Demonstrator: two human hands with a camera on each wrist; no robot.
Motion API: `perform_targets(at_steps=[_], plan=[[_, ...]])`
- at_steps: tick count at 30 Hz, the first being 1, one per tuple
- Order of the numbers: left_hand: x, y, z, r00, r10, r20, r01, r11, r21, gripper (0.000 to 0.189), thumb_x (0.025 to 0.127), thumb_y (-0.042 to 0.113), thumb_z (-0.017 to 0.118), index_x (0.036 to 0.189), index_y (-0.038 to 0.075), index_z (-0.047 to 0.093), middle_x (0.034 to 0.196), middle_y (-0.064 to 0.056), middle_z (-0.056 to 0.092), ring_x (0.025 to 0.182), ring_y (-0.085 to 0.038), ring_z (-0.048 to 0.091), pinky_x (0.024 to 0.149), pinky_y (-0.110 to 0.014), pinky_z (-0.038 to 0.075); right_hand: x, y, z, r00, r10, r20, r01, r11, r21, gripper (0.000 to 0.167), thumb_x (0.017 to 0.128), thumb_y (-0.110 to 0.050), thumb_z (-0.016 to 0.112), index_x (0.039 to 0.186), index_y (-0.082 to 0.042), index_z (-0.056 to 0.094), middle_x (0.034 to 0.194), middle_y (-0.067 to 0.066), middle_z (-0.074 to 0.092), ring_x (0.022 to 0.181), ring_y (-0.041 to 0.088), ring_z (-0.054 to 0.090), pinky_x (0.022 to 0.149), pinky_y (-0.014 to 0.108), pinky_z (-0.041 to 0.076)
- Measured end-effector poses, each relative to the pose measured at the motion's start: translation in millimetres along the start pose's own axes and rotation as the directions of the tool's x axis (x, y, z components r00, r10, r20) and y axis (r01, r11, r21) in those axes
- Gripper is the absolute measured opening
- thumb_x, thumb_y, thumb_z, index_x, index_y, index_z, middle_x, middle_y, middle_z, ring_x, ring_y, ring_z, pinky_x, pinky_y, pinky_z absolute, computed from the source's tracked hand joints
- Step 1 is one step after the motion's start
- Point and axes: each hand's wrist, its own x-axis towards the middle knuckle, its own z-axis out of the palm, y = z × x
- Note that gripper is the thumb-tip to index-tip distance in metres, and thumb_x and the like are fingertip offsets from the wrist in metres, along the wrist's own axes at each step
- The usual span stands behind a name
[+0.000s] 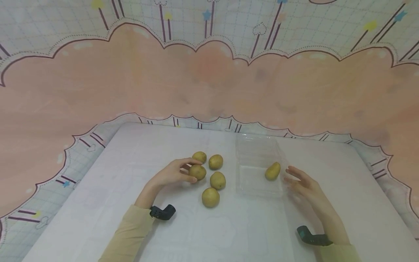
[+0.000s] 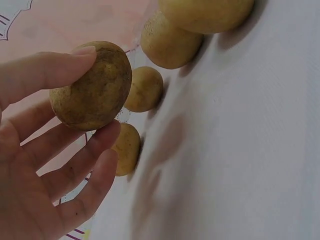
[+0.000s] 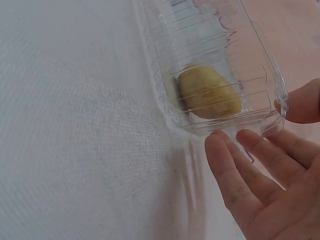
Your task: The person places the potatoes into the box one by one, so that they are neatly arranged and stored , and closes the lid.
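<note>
My left hand (image 1: 175,172) grips a round, yellow-brown potato (image 2: 95,90) between thumb and fingers, raised off the white table in the left wrist view. Around it lie other potatoes, among them one at the back (image 1: 215,162), one in the middle (image 1: 217,180) and one nearest me (image 1: 210,197). A longer potato (image 1: 272,171) rests inside a clear plastic box (image 1: 250,182) to their right. Beside the box's right side is my right hand (image 1: 306,185), its fingers extended. In the right wrist view the fingertips (image 3: 215,142) are right at the box's wall, and the thumb overlaps its rim.
The white table (image 1: 183,233) runs back to a cloth backdrop (image 1: 209,83) printed with clouds and stars. Each wrist wears a black device, one on the left (image 1: 163,212) and one on the right (image 1: 312,237).
</note>
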Motion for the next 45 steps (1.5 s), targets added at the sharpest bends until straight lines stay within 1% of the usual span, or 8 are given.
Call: perform_targets(at_steps=[3, 5, 12, 17, 19, 30, 38, 45], plan=[[-0.8, 3.7, 0.8, 1.0, -0.002, -0.006, 0.002, 1.0, -0.002, 0.054, 0.078, 0.017, 0.077, 0.129, 0.015, 0.059, 0.128, -0.008, 0.06, 0.111, -0.026, 0.057, 0.096, -0.038, 0.051, 0.9, -1.3, 0.0, 1.0, 0.024, 0.001, -0.024, 1.0, -0.009, 0.057, 0.098, -0.014, 0.051, 0.148, 0.001, 0.026, 0.148, 0.022, 0.037, 0.107, -0.019, 0.051, 0.084, 0.01, 0.047], [-1.0, 5.8, 1.5, 1.0, -0.004, -0.006, 0.004, 1.0, -0.008, 0.053, 0.078, 0.017, 0.078, 0.128, 0.016, 0.059, 0.127, -0.009, 0.06, 0.111, -0.026, 0.057, 0.095, -0.038, 0.051, 1.3, -2.0, 0.0, 1.0, 0.031, 0.003, -0.031, 0.999, -0.009, 0.058, 0.098, -0.014, 0.051, 0.148, 0.0, 0.026, 0.149, 0.029, 0.031, 0.107, -0.02, 0.05, 0.084, 0.01, 0.047], [-1.7, 12.6, 5.3, 1.0, 0.003, -0.003, -0.003, 1.0, -0.017, 0.053, 0.078, 0.014, 0.078, 0.127, 0.015, 0.06, 0.127, -0.01, 0.059, 0.111, -0.026, 0.058, 0.093, -0.035, 0.053, 1.3, -0.6, 0.3, 1.0, 0.003, -0.002, -0.003, 1.0, 0.007, 0.057, 0.097, -0.009, 0.051, 0.147, 0.003, 0.027, 0.142, 0.006, 0.044, 0.107, -0.017, 0.052, 0.084, 0.011, 0.048], [-2.0, 16.0, 8.0, 0.999, 0.033, 0.0, -0.033, 0.999, -0.017, 0.053, 0.078, 0.012, 0.077, 0.128, 0.014, 0.06, 0.127, -0.011, 0.059, 0.109, -0.026, 0.059, 0.091, -0.033, 0.054, 2.6, -1.4, 0.2, 1.0, 0.022, 0.005, -0.022, 1.0, 0.003, 0.058, 0.098, -0.011, 0.051, 0.148, 0.002, 0.025, 0.148, 0.03, 0.032, 0.106, -0.019, 0.05, 0.084, 0.011, 0.048], [-1.8, 17.4, 9.0, 0.999, 0.043, 0.002, -0.043, 0.999, -0.023, 0.053, 0.078, 0.012, 0.077, 0.128, 0.013, 0.06, 0.127, -0.011, 0.059, 0.109, -0.026, 0.059, 0.09, -0.033, 0.054, 3.2, -1.7, 0.1, 1.0, 0.024, 0.005, -0.024, 1.0, 0.0, 0.058, 0.098, -0.011, 0.051, 0.148, 0.003, 0.025, 0.148, 0.033, 0.029, 0.105, -0.02, 0.05, 0.083, 0.011, 0.048], [-1.7, 29.8, 18.9, 0.998, 0.057, -0.016, -0.057, 0.997, -0.042, 0.053, 0.077, 0.012, 0.077, 0.128, 0.013, 0.06, 0.124, -0.011, 0.059, 0.107, -0.024, 0.06, 0.088, -0.03, 0.055, 3.1, 0.1, -0.4, 1.0, 0.008, -0.002, -0.008, 1.0, 0.0, 0.057, 0.097, -0.009, 0.051, 0.147, 0.003, 0.027, 0.146, 0.025, 0.036, 0.107, -0.018, 0.051, 0.084, 0.01, 0.048], [1.8, 40.5, 30.3, 0.996, 0.085, -0.023, -0.086, 0.995, -0.055, 0.052, 0.076, 0.012, 0.077, 0.126, 0.014, 0.062, 0.122, -0.009, 0.059, 0.104, -0.023, 0.062, 0.086, -0.028, 0.055, 2.9, -2.2, -1.9, 1.0, 0.027, 0.013, -0.027, 1.0, -0.005, 0.058, 0.098, -0.013, 0.051, 0.148, 0.002, 0.026, 0.148, 0.033, 0.029, 0.107, -0.02, 0.05, 0.084, 0.01, 0.047], [7.8, 49.3, 39.0, 0.991, 0.127, -0.043, -0.129, 0.991, -0.042, 0.053, 0.076, 0.015, 0.079, 0.126, 0.012, 0.061, 0.117, -0.008, 0.062, 0.105, -0.021, 0.06, 0.088, -0.035, 0.055, 3.0, -2.4, -0.9, 0.999, 0.032, 0.011, -0.031, 0.999, -0.014, 0.058, 0.098, -0.014, 0.051, 0.148, 0.002, 0.025, 0.148, 0.03, 0.031, 0.106, -0.02, 0.05, 0.084, 0.01, 0.047]])
